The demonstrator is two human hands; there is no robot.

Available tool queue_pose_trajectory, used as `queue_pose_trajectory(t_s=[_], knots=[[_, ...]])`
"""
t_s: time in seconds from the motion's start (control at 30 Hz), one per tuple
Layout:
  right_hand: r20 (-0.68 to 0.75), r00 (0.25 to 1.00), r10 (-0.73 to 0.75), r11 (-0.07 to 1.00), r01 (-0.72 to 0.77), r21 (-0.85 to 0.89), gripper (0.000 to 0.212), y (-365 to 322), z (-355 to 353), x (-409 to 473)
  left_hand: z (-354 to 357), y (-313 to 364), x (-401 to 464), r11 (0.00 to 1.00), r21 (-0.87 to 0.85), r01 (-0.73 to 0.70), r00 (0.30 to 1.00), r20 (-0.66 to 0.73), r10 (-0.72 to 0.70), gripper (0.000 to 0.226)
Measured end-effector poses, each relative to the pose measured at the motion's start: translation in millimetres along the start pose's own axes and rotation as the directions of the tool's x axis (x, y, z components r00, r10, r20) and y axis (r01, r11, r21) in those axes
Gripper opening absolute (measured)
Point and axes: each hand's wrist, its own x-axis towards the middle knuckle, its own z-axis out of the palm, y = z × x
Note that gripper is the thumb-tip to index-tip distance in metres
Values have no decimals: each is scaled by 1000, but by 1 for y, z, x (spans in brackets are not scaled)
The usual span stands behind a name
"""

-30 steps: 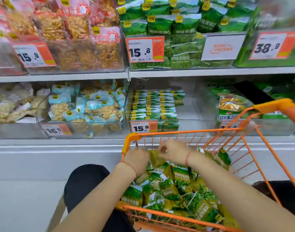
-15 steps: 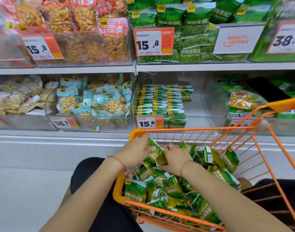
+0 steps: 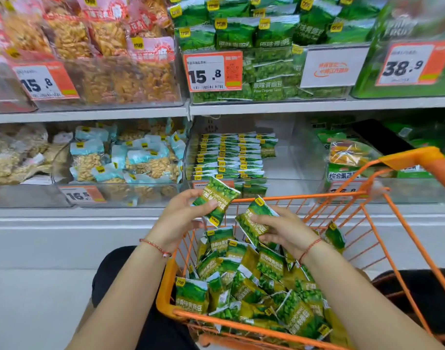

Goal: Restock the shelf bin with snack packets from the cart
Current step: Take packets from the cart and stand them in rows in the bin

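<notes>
The left hand [image 3: 181,218] pinches one green packet [image 3: 217,202] between thumb and fingers, tilted, just above the near-left corner of the cart [image 3: 304,334]. The right hand [image 3: 284,229] grips a second packet [image 3: 254,221] with thumb on its face and fingers curled behind; the two packets sit close together but apart. Both hands hover over the cart's far end, each wrist wearing a red string. Below them a loose pile of packets [image 3: 262,286] fills the orange wire cart. Straight ahead on the lower shelf stands a clear bin [image 3: 304,152], where matching green packets are stacked in neat rows [image 3: 229,157] on its left side, the right part of the bin showing bare plastic. A price tag [image 3: 214,70] reading 15.8 hangs on the shelf above, in front of more green bags. To the left, another bin [image 3: 120,160] holds blue-topped nut packs.
</notes>
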Motion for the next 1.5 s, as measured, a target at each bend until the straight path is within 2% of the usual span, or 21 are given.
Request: queue_pose_trajectory(t_s=[0.1,0.2,0.3,0.37,0.43,0.53,0.6,0.67,0.7,0.77,0.8,0.87,0.9,0.97,1.0,1.07,1.13,1.2,1.3,1.4,1.5], knots=[[-6,999,53,979,-50,198,12,5,-6,-1,19,-1,1,999,-38,-8,997,73,11,29],[-53,997,51,988,-43,150,37,8,-8,-1,34,-4,4,995,-96,-30,997,64,36,35],[-168,986,8,975,29,219,30,7,-12,-2,41,0,8,957,-290,-7,1000,20,13,20],[-199,980,17,947,48,318,57,5,-19,-2,44,3,9,929,-370,7,1000,24,2,15],[-186,982,38,923,37,382,63,5,-21,-1,48,3,7,963,-268,-4,997,70,24,18],[-148,985,88,944,-35,327,34,7,-17,-4,56,3,3,993,89,-73,981,185,55,18],[-112,990,86,947,-46,319,27,6,-13,-6,60,3,7,933,325,-152,977,190,93,18],[-53,996,67,946,-47,320,27,6,-11,-8,63,2,11,822,515,-242,969,170,178,17],[-28,998,50,955,-39,295,34,4,-9,-10,65,3,13,783,557,-278,960,176,217,16],[4,999,46,980,-46,196,68,7,-9,-8,68,4,14,756,575,-313,950,200,240,11],[14,999,38,986,-40,162,72,8,-9,-8,69,4,15,761,571,-310,950,220,222,9],[-10,1000,25,985,-23,170,51,7,-10,-9,69,4,16,807,528,-265,959,231,163,23],[-32,999,34,982,-27,185,49,7,-11,-9,68,3,15,827,505,-246,965,211,158,29],[-84,996,43,975,-23,222,55,5,-15,-7,61,0,12,783,561,-269,963,144,228,25],[-113,993,41,974,-14,228,53,5,-17,-6,57,-3,10,732,621,-280,960,167,225,21],[-165,985,49,968,-6,251,40,6,-19,-3,52,-13,2,643,707,-294,933,359,32,16],[-212,974,79,959,-16,284,44,8,-21,1,52,-28,-10,560,764,-322,826,516,-229,13],[-245,964,99,948,-17,317,45,12,-24,5,54,-46,-16,398,806,-438,755,570,-325,29],[-239,964,118,939,-30,342,17,11,-25,4,61,-61,-19,252,839,-482,747,544,-383,41],[-241,964,116,940,-28,339,5,9,-25,-1,55,-56,-12,314,861,-400,799,496,-341,38],[-265,959,101,954,-18,301,12,7,-21,-2,40,-34,-6,566,788,-243,866,439,-240,30]])
